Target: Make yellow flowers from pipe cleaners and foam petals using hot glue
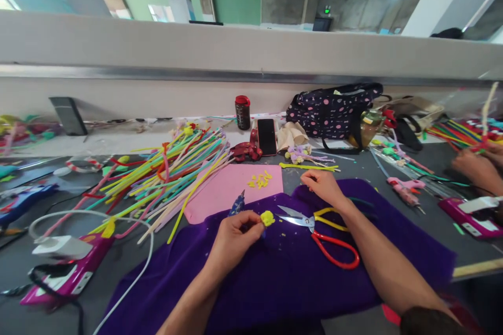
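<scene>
My left hand [239, 233] pinches a small yellow fuzzy flower-like piece [268, 218] between thumb and fingertips, above a purple cloth [298, 272]. Just behind that hand is a blue patterned tool with a dark pointed tip [237, 204], its lower part hidden. My right hand [323, 186] hovers near the cloth's far edge, fingers curled together; whether anything small is between them is hidden. Between my hands lie scissors [334, 251] with one yellow and one red handle, blades apart and pointing left. Small yellow pieces [260, 180] are scattered on a pink sheet [220, 188] beyond.
A heap of coloured pipe cleaners [188, 167] spreads at the left, near a magenta power strip [74, 277] with a white cable. A phone [266, 136], a bottle [242, 113] and a dark patterned bag [330, 112] stand at the back. Another person's hands [477, 167] work at the right.
</scene>
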The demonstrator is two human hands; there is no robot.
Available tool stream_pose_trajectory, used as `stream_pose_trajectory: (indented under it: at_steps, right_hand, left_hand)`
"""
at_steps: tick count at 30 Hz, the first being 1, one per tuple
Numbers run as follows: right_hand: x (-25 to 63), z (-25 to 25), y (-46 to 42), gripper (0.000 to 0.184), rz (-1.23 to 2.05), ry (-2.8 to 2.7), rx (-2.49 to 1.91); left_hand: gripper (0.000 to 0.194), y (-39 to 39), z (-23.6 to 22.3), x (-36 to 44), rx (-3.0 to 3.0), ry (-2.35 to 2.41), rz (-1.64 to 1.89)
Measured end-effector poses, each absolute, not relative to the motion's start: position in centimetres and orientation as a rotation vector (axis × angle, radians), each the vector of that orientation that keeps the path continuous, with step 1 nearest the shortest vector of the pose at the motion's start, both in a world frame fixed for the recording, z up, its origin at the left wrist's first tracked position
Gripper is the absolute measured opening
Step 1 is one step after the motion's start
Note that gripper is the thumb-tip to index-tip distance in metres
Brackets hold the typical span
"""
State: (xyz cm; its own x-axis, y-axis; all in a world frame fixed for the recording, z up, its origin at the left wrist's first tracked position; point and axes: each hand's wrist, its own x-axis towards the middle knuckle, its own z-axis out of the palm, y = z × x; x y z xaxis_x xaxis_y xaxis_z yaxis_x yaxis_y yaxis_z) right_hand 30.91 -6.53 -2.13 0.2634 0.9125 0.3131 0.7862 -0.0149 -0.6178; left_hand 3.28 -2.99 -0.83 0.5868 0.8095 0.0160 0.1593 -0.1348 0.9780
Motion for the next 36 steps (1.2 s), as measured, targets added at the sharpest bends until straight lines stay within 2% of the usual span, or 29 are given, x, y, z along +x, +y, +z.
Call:
stream_pose_trajectory:
  at_steps: [10, 16, 20, 24, 27, 31, 36]
  right_hand:
    - [30.6, -2.7, -6.2, 0.02, 0.288, -1.577, -1.811]
    - [28.3, -2.3, -8.4, 0.022, 0.4, -1.685, -1.736]
    - [28.1, -0.4, -9.5, 0.02, 0.293, -1.764, -1.685]
    - [29.9, 1.0, -10.1, 0.02, 0.124, -1.497, -1.749]
    - [30.0, 0.8, -11.2, 0.021, 0.188, -1.308, -1.749]
    - [26.9, 0.0, -12.9, 0.019, 0.278, -1.66, -1.697]
    - [24.2, 0.4, -13.9, 0.016, 0.291, -1.914, -1.704]
  left_hand:
    - [0.011, 0.4, 0.8, 1.0, 0.843, 0.552, 0.973]
    - [0.008, 1.5, 0.8, 0.2, 0.843, 0.521, 1.111]
    - [0.008, 1.9, 0.8, 0.1, 0.876, 0.56, 1.184]
    - [0.009, 2.0, 0.6, 0.2, 0.876, 0.558, 1.152]
    - [0.011, 2.0, 0.4, 0.4, 0.889, 0.546, 1.084]
    - [0.01, 2.0, 0.4, 0.6, 0.93, 0.538, 1.025]
    - [0.011, 1.8, 0.9, 0.4, 0.895, 0.533, 1.112]
